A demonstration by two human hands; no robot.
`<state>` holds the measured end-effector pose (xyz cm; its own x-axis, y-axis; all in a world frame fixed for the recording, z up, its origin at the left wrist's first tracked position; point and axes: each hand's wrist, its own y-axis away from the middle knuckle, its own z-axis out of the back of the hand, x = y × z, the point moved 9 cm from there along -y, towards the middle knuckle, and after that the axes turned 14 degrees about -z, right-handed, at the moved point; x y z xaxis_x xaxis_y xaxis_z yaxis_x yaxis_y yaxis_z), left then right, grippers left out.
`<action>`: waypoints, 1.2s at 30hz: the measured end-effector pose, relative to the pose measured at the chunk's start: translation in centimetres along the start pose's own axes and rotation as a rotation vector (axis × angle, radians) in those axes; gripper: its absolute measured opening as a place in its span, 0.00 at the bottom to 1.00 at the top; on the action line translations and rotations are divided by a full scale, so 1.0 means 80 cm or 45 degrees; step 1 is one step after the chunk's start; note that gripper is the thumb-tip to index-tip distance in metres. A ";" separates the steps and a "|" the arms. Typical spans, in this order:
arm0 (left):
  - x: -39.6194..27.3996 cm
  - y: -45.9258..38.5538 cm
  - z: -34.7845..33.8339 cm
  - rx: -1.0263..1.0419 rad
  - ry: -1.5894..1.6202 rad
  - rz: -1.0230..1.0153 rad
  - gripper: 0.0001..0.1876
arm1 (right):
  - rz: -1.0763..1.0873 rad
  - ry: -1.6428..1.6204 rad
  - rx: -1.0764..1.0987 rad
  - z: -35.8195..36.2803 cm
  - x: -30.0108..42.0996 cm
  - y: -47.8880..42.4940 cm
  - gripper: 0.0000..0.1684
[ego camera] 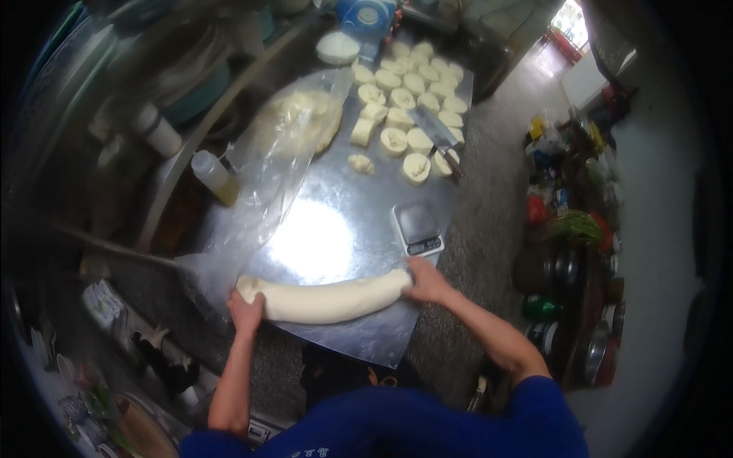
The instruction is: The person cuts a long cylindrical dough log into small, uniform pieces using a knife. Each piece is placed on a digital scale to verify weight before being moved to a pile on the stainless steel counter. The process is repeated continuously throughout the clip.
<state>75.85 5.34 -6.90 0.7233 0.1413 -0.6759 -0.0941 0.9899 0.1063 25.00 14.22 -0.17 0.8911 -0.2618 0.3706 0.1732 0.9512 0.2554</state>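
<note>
A long, thick log of pale dough [332,300] lies across the near end of a metal table [366,338]. My left hand [247,311] grips its left end, with the thumb on the near side. At the right end my right hand [425,280] holds the tip of the dough, fingers partly hidden. Just beyond that hand stands a small digital scale [418,226]. Farther off are many cut dough pieces [413,83], with a cleaver [433,127] resting on some of them. A small dough scrap [361,165] sits apart from them.
Clear plastic sheeting [275,189] partly covers a large dough mass [300,123] on the left. A squeeze bottle with yellow liquid [215,177] stands beside it. At the far end are a bowl of white powder [338,47] and a blue scale [366,17]. Vegetables and pots line the right wall.
</note>
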 end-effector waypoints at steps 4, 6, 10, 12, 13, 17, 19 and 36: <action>-0.156 0.075 -0.072 0.330 -0.348 -0.497 0.46 | -0.372 -0.074 -0.167 0.052 -0.098 -0.073 0.45; -0.268 0.117 -0.148 0.579 -0.131 -0.864 0.46 | -0.306 -0.063 -0.386 0.070 -0.141 -0.127 0.44; -0.391 0.165 -0.298 0.752 -0.362 -1.298 0.51 | -0.321 0.016 -0.565 0.139 -0.180 -0.233 0.43; -0.403 0.156 -0.332 0.766 -0.377 -1.371 0.50 | -0.412 0.055 -0.634 0.166 -0.214 -0.282 0.40; -0.416 0.151 -0.332 0.777 -0.377 -1.384 0.49 | -0.446 0.085 -0.584 0.171 -0.234 -0.308 0.41; -0.412 0.159 -0.350 0.839 -0.468 -1.302 0.48 | -0.562 0.185 -0.331 0.170 -0.265 -0.377 0.33; -0.417 0.162 -0.347 0.813 -0.482 -1.304 0.47 | -0.575 0.123 -0.307 0.175 -0.266 -0.393 0.30; -0.419 0.161 -0.330 0.751 -0.399 -1.420 0.45 | -0.689 -1.372 0.025 0.071 -0.089 0.094 0.17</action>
<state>32.36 13.74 -2.14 0.3519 -0.8379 -0.4173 0.9135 0.4047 -0.0423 17.55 22.31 4.18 -0.1038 -0.6366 0.7641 0.4015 0.6761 0.6178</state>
